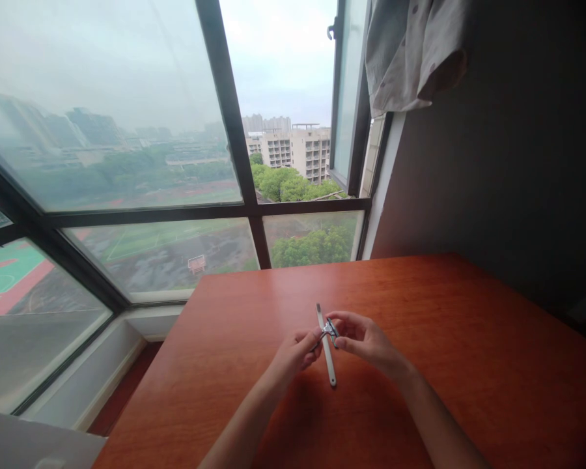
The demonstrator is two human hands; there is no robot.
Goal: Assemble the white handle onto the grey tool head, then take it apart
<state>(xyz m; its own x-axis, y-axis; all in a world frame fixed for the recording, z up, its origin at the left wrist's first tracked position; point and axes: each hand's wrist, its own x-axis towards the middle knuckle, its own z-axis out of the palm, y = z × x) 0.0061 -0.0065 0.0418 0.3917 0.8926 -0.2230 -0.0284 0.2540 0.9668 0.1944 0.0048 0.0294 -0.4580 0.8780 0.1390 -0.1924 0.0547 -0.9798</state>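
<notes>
A small metal razor-like tool (331, 331) is held up between both hands above the bench (215, 365), roughly in the middle of the view from side to side. The left hand (297, 348) has its fingers pinched around the tool's slim, dark handle, with the thumb on top. The right hand (366, 339) reaches in from the other side, its fingers set narrowly about the wide silver head: the forefinger is at the far end and the thumb at the near end. The rest of the right fingers are partly hidden.

Directly under the tool, a slim pale stick (329, 363) lies lengthwise on the reddish-brown wooden bench, its far end leaning a little to the left. It has a small round hole at the near end and a darker patch at the far end, too small to make out. The tool crosses over it in the view; whether the two touch cannot be told.

Beyond the bench stands a dark-framed window (251, 208), its right-hand sash (349, 98) swung open. A pale garment (415, 55) hangs beside it, in front of a grey wall (469, 169). Outside are green trees (286, 184) and pale apartment blocks (306, 150).
</notes>
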